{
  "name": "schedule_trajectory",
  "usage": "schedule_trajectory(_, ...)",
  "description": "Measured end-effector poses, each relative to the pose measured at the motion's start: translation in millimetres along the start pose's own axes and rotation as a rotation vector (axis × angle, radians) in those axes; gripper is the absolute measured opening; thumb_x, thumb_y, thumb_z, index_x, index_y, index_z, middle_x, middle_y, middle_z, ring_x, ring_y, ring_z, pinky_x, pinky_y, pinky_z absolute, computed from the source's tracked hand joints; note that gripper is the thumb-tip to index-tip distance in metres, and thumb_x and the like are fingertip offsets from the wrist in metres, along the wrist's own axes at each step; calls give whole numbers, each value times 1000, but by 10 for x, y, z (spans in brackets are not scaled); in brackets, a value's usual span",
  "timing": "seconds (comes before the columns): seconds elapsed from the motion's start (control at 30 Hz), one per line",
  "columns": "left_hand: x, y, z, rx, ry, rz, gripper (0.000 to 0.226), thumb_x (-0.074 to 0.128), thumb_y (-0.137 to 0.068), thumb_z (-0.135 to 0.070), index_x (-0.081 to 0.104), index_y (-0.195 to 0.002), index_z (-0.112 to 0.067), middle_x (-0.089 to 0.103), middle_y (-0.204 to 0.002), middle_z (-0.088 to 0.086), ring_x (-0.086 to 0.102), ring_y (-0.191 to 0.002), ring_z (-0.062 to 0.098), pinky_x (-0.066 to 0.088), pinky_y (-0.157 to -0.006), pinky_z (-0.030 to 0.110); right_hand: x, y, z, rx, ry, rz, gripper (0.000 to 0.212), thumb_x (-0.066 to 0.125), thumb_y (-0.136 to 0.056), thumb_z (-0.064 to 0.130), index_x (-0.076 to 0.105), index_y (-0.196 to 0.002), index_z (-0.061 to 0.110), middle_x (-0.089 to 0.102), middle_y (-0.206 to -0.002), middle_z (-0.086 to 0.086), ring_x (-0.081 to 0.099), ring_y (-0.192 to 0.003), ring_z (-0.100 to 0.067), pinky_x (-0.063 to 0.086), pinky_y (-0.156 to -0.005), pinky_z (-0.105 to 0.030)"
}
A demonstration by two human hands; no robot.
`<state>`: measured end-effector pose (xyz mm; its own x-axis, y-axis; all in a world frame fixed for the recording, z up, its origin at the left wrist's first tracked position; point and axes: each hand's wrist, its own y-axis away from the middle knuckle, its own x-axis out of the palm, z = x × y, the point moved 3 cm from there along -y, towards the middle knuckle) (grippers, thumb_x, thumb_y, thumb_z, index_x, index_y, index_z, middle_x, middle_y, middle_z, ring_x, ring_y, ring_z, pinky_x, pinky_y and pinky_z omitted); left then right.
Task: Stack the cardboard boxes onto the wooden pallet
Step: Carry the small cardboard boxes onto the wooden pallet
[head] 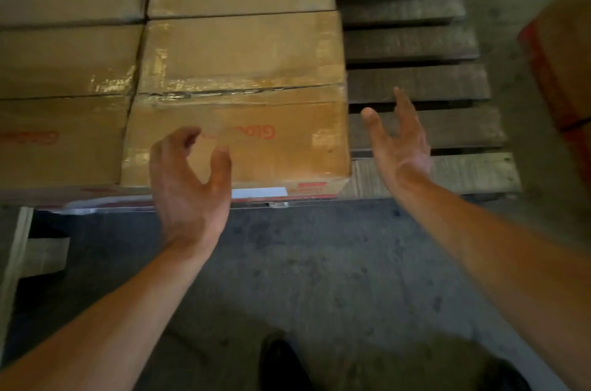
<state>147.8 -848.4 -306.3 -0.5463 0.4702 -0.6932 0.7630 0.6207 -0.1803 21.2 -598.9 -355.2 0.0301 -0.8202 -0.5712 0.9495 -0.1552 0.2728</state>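
Where boxes (243, 54) end, pallet slats (415, 83) lie exposed, left hand (188, 186) loosely curled, empty, right hand (399, 144) spread over them.

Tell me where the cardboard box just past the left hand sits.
Head view, centre: the cardboard box sits at the near edge of the wooden pallet, with bare slats to its right and a neighbouring box on its left.

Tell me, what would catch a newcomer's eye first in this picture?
Two bare hands reach forward mid-picture. The left hand is loosely curled in front of the nearest box, and the right hand is spread open above the bare slats of the wooden pallet. Taped cardboard boxes sit packed side by side across the pallet's left and centre, while its right strip lies uncovered.
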Motion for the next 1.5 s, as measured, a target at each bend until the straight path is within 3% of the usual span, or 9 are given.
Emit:
schedule_trajectory(0.17, 677, 11, -1043, 236, -108, 172, 47, 58, -92, -35, 59, -131, -9, 62, -130, 11, 57, -120, 26, 42, -105, 32, -1235, -280, -429, -65, 140, -177, 70, 47, -94, 63, 24, -155, 35, 27, -162, 4, 26, -148, -22, 24, -116, -40)
schedule_trajectory(0.27, 1192, 157, -1790, 364, -193, 255, 51, 55, -94, -39, 58, -135, -9, 61, -133, 14, 57, -120, 30, 41, -101, 35, -2132, -451, -776, -63, 171, -273, 69, 50, -95, 57, 30, -154, 27, 31, -161, -3, 29, -146, -25, 24, -117, -39)
schedule_trajectory(0.43, 2090, 691, -3140, 605, -153, 476, 58, 52, -93, -46, 55, -137, -8, 61, -132, 14, 56, -121, 32, 45, -103, 49, -3607, -622, -1461, 65, 205, -430, 68, 53, -95, 53, 35, -152, 20, 39, -156, -9, 37, -140, -32, 29, -113, -39)
schedule_trajectory(0.7, 3519, 1722, -4863, 963, -184, 672, 54, 60, -90, -45, 58, -134, -13, 62, -130, 13, 56, -118, 35, 42, -101, 40, -5106, -596, -2731, 290, 247, -539, 66, 49, -93, 58, 38, -147, 22, 44, -149, -10, 43, -133, -36, 37, -105, -45)
schedule_trajectory(0.87, 4189, 2174, -5305, 1090, -108, 762, 55, 62, -86, -44, 62, -128, -9, 66, -121, 15, 61, -110, 35, 44, -91, 36, -5410, -474, -3389, 427, 149, -596, 68, 46, -89, 67, 35, -146, 32, 44, -149, -3, 44, -133, -31, 39, -104, -50)
schedule_trajectory(1.13, 5241, 2328, -5387, 1194, -66, 978, 59, 60, -84, -47, 60, -128, -9, 63, -122, 15, 61, -108, 35, 49, -92, 42, -5326, -584, -3917, 583, 55, -752, 58, 51, -89, 64, 43, -137, 32, 54, -139, -2, 52, -123, -28, 40, -90, -37)
schedule_trajectory(1.27, 5762, 2243, -5299, 1236, -83, 1046, 55, 64, -86, -45, 60, -127, -9, 63, -121, 18, 63, -101, 35, 50, -86, 41, -5156, -751, -4136, 770, -10, -824, 67, 53, -87, 64, 44, -144, 28, 52, -145, -1, 49, -129, -27, 40, -102, -37)
schedule_trajectory(1.4, 6175, 2056, -5127, 1272, -110, 1084, 52, 73, -86, -31, 59, -127, -2, 61, -119, 24, 62, -98, 39, 50, -86, 44, -4933, -960, -4266, 842, -97, -880, 64, 57, -89, 57, 48, -142, 22, 55, -142, -4, 51, -128, -28, 42, -103, -39)
schedule_trajectory(1.5, 6464, 1914, -4994, 1197, -185, 1095, 59, 74, -85, -25, 53, -133, 2, 54, -126, 28, 55, -109, 45, 45, -94, 48, -4796, -1100, -4397, 903, -101, -881, 66, 57, -89, 58, 48, -142, 20, 52, -144, -6, 50, -130, -29, 41, -104, -39)
